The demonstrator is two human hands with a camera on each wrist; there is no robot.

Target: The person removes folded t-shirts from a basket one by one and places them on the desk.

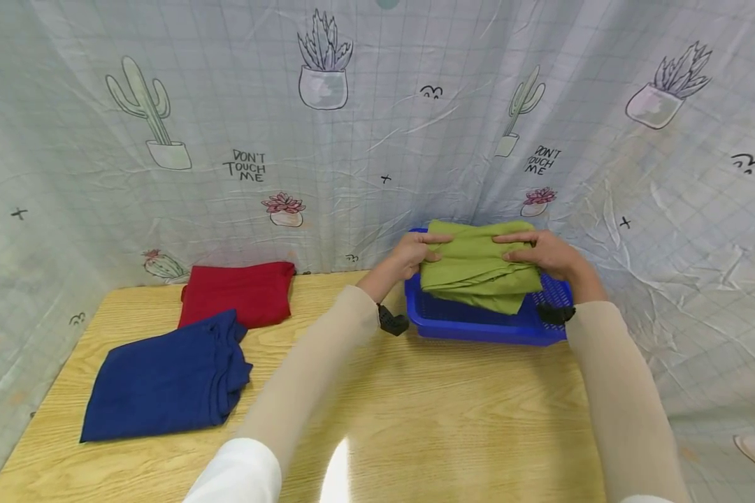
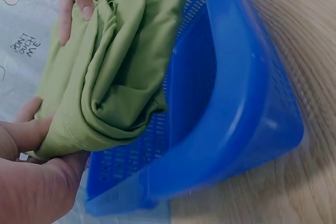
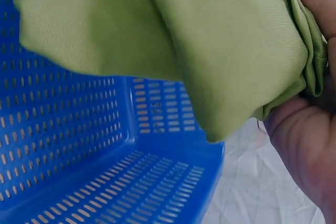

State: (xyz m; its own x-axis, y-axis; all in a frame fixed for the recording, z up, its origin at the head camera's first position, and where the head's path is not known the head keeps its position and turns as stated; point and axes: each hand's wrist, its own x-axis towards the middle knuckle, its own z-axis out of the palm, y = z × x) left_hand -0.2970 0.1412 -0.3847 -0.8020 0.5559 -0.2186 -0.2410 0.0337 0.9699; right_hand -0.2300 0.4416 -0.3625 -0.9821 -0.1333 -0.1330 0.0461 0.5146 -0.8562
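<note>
A folded green cloth (image 1: 478, 262) is held by both hands over a blue plastic basket (image 1: 478, 330). At the cloth's left end, my left hand (image 1: 410, 255) grips it with the thumb on one side and fingers on the other. My right hand (image 1: 550, 255) holds the right end the same way. In the left wrist view, the layered folds of the green cloth (image 2: 105, 77) hang above the perforated basket (image 2: 236, 93). The right wrist view shows a loose corner of the cloth (image 3: 210, 103) drooping over the basket's slotted wall (image 3: 63, 124).
On the left of the wooden table (image 1: 428, 412) lie a folded red cloth (image 1: 239, 293) and, in front of it, a folded navy blue cloth (image 1: 163, 377). A printed curtain (image 1: 377, 140) hangs behind the table and along its sides, close to the basket.
</note>
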